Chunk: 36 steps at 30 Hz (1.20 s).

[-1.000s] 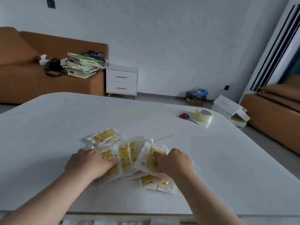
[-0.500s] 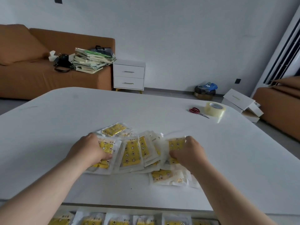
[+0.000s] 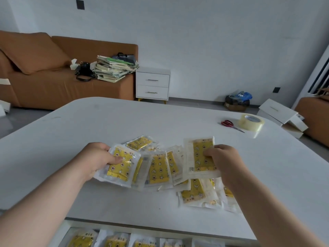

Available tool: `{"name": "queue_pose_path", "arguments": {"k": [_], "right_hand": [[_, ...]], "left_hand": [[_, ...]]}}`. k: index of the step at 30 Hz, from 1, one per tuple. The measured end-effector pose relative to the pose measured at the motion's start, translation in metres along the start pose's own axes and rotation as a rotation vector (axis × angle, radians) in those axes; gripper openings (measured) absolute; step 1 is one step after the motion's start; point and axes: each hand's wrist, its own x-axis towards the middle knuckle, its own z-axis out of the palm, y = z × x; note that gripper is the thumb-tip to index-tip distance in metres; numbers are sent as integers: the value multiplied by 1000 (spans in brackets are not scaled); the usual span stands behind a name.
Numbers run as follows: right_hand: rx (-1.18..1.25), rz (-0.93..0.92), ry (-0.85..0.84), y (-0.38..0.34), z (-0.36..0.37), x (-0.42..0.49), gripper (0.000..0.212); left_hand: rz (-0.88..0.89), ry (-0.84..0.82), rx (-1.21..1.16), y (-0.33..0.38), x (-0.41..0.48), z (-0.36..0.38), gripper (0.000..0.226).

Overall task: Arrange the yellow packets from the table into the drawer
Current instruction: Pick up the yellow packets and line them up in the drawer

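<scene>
- Head view. A white bench (image 3: 124,118) carries a loose fan of yellow packets (image 3: 158,168) close to its near edge. They overlap one another, mostly with the yellow face up.
- Left hand (image 3: 97,157): the fingers are curled round the left-end packet (image 3: 121,166) with the thumb pressed on its yellow face. This packet sits tilted at the left end of the fan.
- Right hand (image 3: 224,157): it pinches the raised packet (image 3: 201,155) by its right edge, thumb on the printed face. This packet is held above the right part of the fan, its long side running near to far.
- More packets lie flat below the right hand and wrist, at the near right end of the fan.
- Drawer (image 3: 62,232): it stands open under the bench's near edge. A row of stored packets (image 3: 81,240) lies side by side inside; only a strip of it is visible.
- Far right on the bench are red-handled scissors (image 3: 229,124), just beside a tape roll (image 3: 251,122). I cannot tell if they touch.
- Beyond the bench, at the far left, a brown sofa (image 3: 53,86) holds a book stack (image 3: 114,68). A white nightstand (image 3: 152,84) stands just to its right.
</scene>
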Motion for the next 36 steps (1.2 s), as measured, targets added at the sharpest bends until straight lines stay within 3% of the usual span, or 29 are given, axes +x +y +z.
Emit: {"name": "queue_pose_path", "arguments": {"k": [7,10,17,21,23,26,31,36], "right_hand": [[13,22,-83,2,21,-4,9],[4,22,-95,3,24,-5,9],[-30,-7,-108,7,37,-6,10],[-54,-40,-114,7,48,-7,15],[-81,-51,-123,6,56,-10,9],[-236,-109,-133,4,76,-19,7],[-751,-302,-41,5,102,-32,15],[-994,-368,-76,2,118,-43,25]], "left_hand": [[16,28,470,4,-7,36,32],[3,34,543,9,-8,43,30],[-89,-12,281,1,-1,35,79],[-79,-22,205,2,6,18,52],[-122,-58,130,1,8,8,48],[-128,-35,70,-7,15,-4,59],[-98,63,38,-17,17,-8,30],[-90,58,40,-26,23,-8,27]]}}
